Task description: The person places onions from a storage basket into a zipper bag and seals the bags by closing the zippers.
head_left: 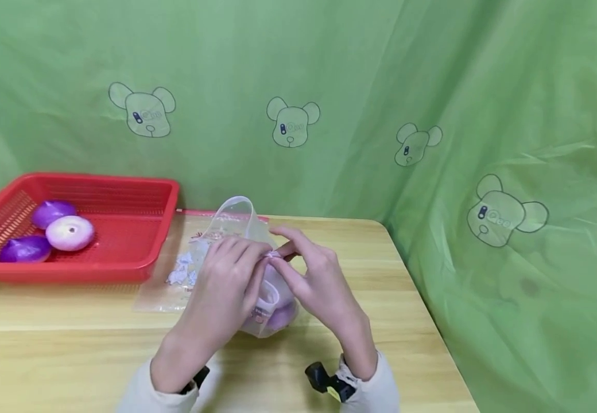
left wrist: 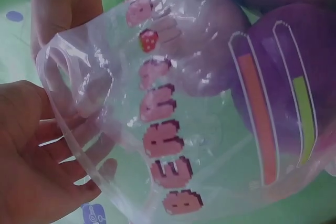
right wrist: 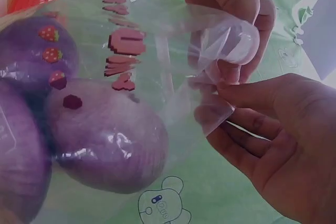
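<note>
A clear plastic bag with handles (head_left: 262,324), printed with strawberries and pink letters, stands on the table with several purple onions (right wrist: 110,140) inside. My left hand (head_left: 226,281) pinches the gathered plastic at the bag's top. From the other side, my right hand (head_left: 319,281) pinches the same spot between thumb and finger, the fingertips of both hands meeting there. One handle loop rises behind the hands; the other hangs down in front. In the right wrist view, the right thumb presses the film against the index finger.
A red basket (head_left: 92,274) at the left holds purple onions (head_left: 24,249) and a paler one (head_left: 70,233). Beside it a flat clear bag with a pink edge (head_left: 159,292) lies on the wooden table (head_left: 71,355). A green curtain (head_left: 350,69) hangs behind and at the right.
</note>
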Motion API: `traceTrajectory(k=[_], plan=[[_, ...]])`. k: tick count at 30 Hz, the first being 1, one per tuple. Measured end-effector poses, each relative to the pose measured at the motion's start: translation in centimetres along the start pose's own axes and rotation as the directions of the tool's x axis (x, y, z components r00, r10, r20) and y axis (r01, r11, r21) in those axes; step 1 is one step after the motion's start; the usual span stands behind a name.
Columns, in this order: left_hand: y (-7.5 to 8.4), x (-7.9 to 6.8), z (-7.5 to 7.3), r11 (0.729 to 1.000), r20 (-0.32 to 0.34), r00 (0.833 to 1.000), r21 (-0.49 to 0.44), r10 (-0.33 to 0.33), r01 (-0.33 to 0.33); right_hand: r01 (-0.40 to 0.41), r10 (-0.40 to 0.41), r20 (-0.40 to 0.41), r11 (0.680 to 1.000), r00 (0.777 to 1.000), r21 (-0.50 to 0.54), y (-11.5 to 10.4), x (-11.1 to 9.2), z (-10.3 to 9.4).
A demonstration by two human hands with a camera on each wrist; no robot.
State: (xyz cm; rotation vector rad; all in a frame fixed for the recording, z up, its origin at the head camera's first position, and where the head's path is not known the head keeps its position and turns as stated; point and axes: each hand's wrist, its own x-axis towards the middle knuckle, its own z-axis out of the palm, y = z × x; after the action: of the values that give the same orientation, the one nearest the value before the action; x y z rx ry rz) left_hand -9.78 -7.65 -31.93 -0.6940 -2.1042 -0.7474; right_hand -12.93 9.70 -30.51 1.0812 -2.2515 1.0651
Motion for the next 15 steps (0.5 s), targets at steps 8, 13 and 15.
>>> traceTrajectory(k=[8,13,15], plan=[[-0.2,-0.1,-1.6,0.996,0.028,0.999,-0.084,-0.018,0.021,0.033,-0.032,0.015,0.998,0.999,-0.045,-1.2,0.0,-0.3],[-0.2,0.1,-2.4,0.989,0.025,1.0,-0.15,0.009,-0.005,0.081,-0.081,0.008,0.996,0.997,-0.039,-1.7,-0.2,-1.1],[-0.2,0.4,-2.5,0.984,0.039,0.999,-0.179,0.022,-0.014,0.092,-0.093,-0.001,0.995,0.996,-0.038,-1.8,-0.4,-1.6]])
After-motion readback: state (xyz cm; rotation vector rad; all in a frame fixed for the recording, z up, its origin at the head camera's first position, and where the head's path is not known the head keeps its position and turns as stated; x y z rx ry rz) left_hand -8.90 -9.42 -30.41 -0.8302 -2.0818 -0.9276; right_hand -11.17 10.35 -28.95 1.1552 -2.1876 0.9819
